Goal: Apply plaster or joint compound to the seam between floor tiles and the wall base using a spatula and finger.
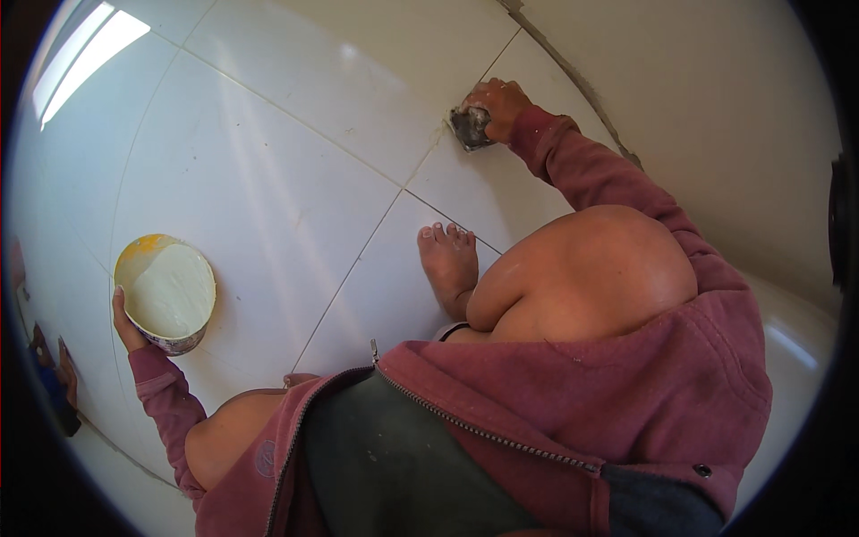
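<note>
My right hand (pixel 499 105) is stretched out to the far tiles and closed on a small grey, grout-smeared pad (pixel 470 127) pressed on the joint where tiles meet. My left hand (pixel 125 324) grips the near side of a round bowl (pixel 191 340) filled with white paste, which rests on the floor at my left. I am squatting, with a bare foot (pixel 447 259) flat on a tile between the two hands. Both sleeves are maroon.
Large glossy white floor tiles (pixel 268 179) with thin joints cover the floor. A beige wall (pixel 716 107) rises at the right behind a grey grout line. A white curved fixture (pixel 796 345) sits at the right. A dark blue object (pixel 54 394) lies at the far left edge.
</note>
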`<state>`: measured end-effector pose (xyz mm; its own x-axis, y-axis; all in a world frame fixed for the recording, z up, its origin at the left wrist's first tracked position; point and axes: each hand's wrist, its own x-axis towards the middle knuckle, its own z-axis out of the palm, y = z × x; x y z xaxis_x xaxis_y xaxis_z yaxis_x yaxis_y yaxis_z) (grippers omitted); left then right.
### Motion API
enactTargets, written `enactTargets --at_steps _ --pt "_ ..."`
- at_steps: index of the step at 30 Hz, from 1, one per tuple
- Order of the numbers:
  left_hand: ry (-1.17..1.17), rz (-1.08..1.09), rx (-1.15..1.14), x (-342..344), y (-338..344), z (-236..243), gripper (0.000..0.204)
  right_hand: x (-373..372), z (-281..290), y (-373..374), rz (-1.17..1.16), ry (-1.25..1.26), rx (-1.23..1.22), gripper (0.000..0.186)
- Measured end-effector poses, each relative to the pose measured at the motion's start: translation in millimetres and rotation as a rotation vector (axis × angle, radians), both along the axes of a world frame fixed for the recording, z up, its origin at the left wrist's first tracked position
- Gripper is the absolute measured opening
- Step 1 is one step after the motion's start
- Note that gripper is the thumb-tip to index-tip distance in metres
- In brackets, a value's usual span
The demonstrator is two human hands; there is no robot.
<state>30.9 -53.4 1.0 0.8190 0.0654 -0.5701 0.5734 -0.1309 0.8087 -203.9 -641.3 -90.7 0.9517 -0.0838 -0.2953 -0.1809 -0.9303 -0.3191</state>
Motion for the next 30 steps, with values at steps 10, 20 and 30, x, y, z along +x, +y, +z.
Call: enactTargets --at_steps 10,20,30 --pt "-0.082 -0.045 0.068 -3 -5 3 0.047 0 4 -17 -0.036 0.102 -0.035 0.036" --pt "-0.106 -0.007 0.061 -3 -5 1 0.042 1 -5 -30 -0.152 -0.023 -0.202 0.04" --pt "-0.132 -0.001 0.066 -3 0 1 0.045 5 -1 -50 -0.166 0.35 0.168 0.032"
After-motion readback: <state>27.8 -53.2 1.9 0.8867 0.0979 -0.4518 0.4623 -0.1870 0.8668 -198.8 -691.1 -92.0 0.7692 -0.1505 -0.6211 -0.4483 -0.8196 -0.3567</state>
